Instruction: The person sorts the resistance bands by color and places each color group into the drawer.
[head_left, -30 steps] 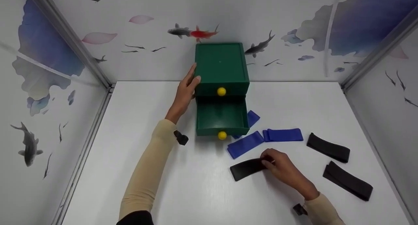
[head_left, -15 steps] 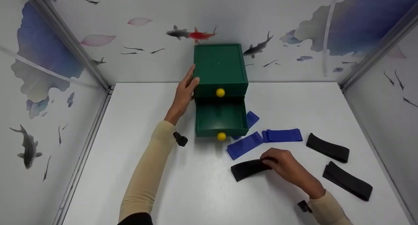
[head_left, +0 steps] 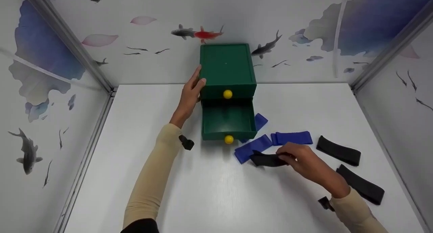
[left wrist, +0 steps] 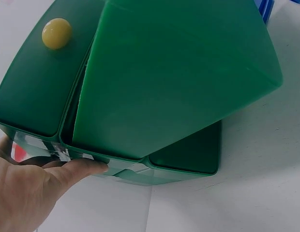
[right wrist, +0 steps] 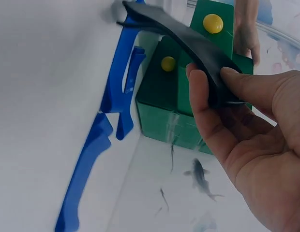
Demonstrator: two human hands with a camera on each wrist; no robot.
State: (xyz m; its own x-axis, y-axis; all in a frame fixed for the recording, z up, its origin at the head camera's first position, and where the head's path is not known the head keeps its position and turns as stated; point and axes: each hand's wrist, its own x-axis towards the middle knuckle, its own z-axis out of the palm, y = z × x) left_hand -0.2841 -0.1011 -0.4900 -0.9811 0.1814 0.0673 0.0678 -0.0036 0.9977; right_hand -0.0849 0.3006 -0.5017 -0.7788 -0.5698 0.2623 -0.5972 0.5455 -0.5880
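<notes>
In the head view, my left hand (head_left: 188,97) lies along the left side of a green drawer cabinet (head_left: 226,65). Its thumb rests against the cabinet's side in the left wrist view, with the other fingers partly hidden. The middle drawer (head_left: 228,119) is pulled out, and its bare floor shows. My right hand (head_left: 306,165) pinches one end of a folded black elastic band (head_left: 267,160) between thumb and fingers. The band's free end points left, over a blue elastic band (head_left: 255,146). In the right wrist view the held band (right wrist: 188,38) is raised off the table.
A second blue band (head_left: 293,138) lies to the right, and a third (head_left: 261,121) is partly hidden by the pulled-out drawer. Two black bands (head_left: 338,151) lie at the table's right, one partly behind my right wrist. Printed panels (head_left: 145,67) stand around the white table (head_left: 142,179).
The right hand has lifted the black band off the table and moved it up and slightly right in the head view. My left hand keeps its place on the cabinet.
</notes>
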